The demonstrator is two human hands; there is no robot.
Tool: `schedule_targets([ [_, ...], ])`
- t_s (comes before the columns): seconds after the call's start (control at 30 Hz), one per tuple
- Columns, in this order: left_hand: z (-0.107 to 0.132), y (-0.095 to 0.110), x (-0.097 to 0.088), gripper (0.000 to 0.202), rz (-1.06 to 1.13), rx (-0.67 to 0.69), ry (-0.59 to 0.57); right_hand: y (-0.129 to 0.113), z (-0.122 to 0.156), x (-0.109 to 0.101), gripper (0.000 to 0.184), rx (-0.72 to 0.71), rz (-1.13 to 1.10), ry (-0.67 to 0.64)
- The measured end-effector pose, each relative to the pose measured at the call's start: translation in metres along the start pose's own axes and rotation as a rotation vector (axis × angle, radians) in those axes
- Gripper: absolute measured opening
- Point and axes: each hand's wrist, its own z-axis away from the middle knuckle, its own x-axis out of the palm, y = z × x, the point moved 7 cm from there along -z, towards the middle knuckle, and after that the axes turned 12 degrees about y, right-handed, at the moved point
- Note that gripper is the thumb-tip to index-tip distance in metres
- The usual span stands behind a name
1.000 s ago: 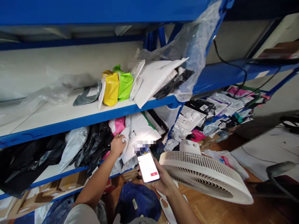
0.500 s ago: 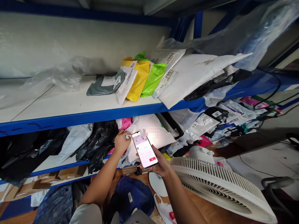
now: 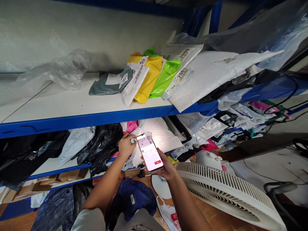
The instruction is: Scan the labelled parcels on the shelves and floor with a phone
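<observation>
In my right hand (image 3: 167, 168) is a smartphone (image 3: 151, 157), tilted with its lit screen facing me and a red button near the bottom. Its light falls on a large white parcel bag (image 3: 166, 131) behind it on the lower shelf. My left hand (image 3: 126, 146) is closed at the phone's left side, by the edge of that bag. A small pale grey thing (image 3: 132, 140) shows at its fingers, too small to name. A pink parcel (image 3: 132, 126) and black plastic bags (image 3: 106, 141) lie just beyond the left hand.
On the upper shelf (image 3: 64, 106) stand grey (image 3: 109, 83), yellow (image 3: 149, 73), green (image 3: 166, 78) and white (image 3: 211, 75) mailers, with clear plastic (image 3: 67, 70) at left. A white fan (image 3: 228, 192) stands close by my right forearm. A dark blue bag (image 3: 134, 195) is below.
The view has shifted slightly, so the upper-shelf mailers appear larger and farther right. Both hands keep nearly the same pose, and the phone stays in my right hand.
</observation>
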Motion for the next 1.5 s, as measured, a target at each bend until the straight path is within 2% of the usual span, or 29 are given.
schedule_targets([
  [0.33, -0.001, 0.0, 0.0, 0.018, 0.01, 0.008, -0.011, -0.003, -0.001, 0.002, 0.058, -0.027, 0.02, -0.008],
  [0.47, 0.001, 0.0, 0.005, 0.019, -0.055, 0.016, -0.046, -0.004, 0.006, 0.001, 0.053, -0.11, 0.047, 0.03],
  [0.57, 0.01, 0.004, 0.015, 0.02, -0.175, 0.09, -0.115, -0.009, 0.016, 0.003, 0.052, -0.234, 0.04, 0.027],
  [0.67, 0.022, 0.013, 0.029, 0.037, -0.327, 0.188, -0.214, -0.01, 0.029, 0.006, 0.065, -0.325, 0.054, -0.038],
  [0.77, 0.03, 0.022, 0.037, 0.055, -0.403, 0.219, -0.26, -0.007, 0.039, 0.007, 0.084, -0.35, 0.11, -0.095],
  [0.9, 0.035, 0.026, 0.035, 0.056, -0.387, 0.25, -0.28, -0.002, 0.052, -0.001, 0.089, -0.372, 0.109, -0.079],
  [1.03, 0.042, 0.021, 0.032, 0.053, -0.338, 0.318, -0.317, 0.005, 0.071, -0.017, 0.09, -0.339, 0.012, -0.07],
  [1.17, 0.04, 0.011, 0.032, 0.044, -0.451, 0.275, -0.218, 0.01, 0.091, -0.039, 0.083, -0.328, -0.072, 0.016],
  [1.3, 0.032, 0.018, 0.037, 0.047, -0.547, 0.227, -0.152, 0.013, 0.103, -0.047, 0.071, -0.333, -0.078, 0.097],
  [1.4, 0.032, 0.03, 0.044, 0.043, -0.462, 0.242, -0.175, 0.015, 0.103, -0.047, 0.064, -0.33, -0.067, 0.14],
  [1.5, 0.041, 0.033, 0.055, 0.062, -0.438, 0.292, -0.25, 0.019, 0.098, -0.044, 0.061, -0.325, -0.029, 0.135],
])
